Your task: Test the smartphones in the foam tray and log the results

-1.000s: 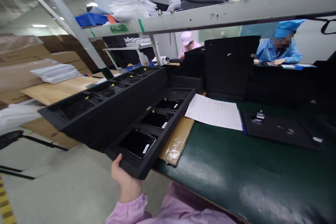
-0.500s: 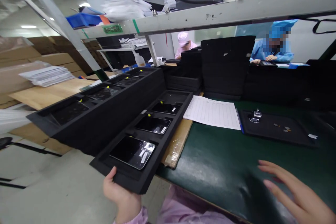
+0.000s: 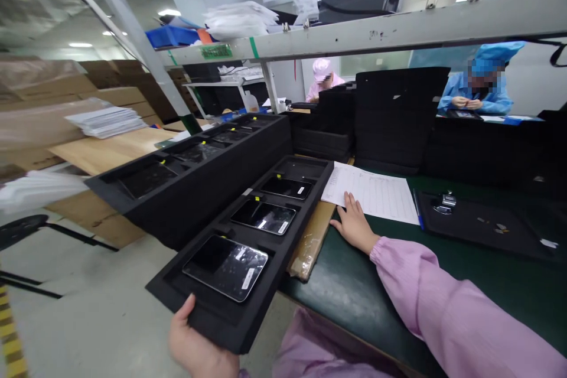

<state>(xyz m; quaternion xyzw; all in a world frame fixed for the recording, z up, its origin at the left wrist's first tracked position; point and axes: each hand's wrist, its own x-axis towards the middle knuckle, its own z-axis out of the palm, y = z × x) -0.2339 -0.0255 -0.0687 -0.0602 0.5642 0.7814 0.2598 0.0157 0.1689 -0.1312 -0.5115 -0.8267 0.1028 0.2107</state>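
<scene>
My left hand point(image 3: 199, 339) grips the near end of a black foam tray point(image 3: 212, 325), thumb on top and fingers underneath. Three dark glass-fronted devices lie in the tray's recesses: a nearest device point(image 3: 224, 266), a middle device point(image 3: 264, 215) and a far device point(image 3: 287, 187). Each has a white label; the far recess holds no device. My right hand point(image 3: 354, 221) reaches forward with fingers apart, its fingertips by the lower left edge of a printed form point(image 3: 376, 189). Beneath the tray's right side is a flat brown taped cardboard piece point(image 3: 310, 245).
A taller stack of black foam trays point(image 3: 239, 159) stands to the left. On the green table point(image 3: 345, 295), a black mat point(image 3: 478, 224) carries a metal tape dispenser-like item point(image 3: 445, 202) and small bits. A shelf beam point(image 3: 354, 38) crosses above. Two co-workers sit behind.
My right hand has moved left and forward from the table's right side to the form's edge. My left hand keeps hold of the tray, whose near end sits slightly lower in view.
</scene>
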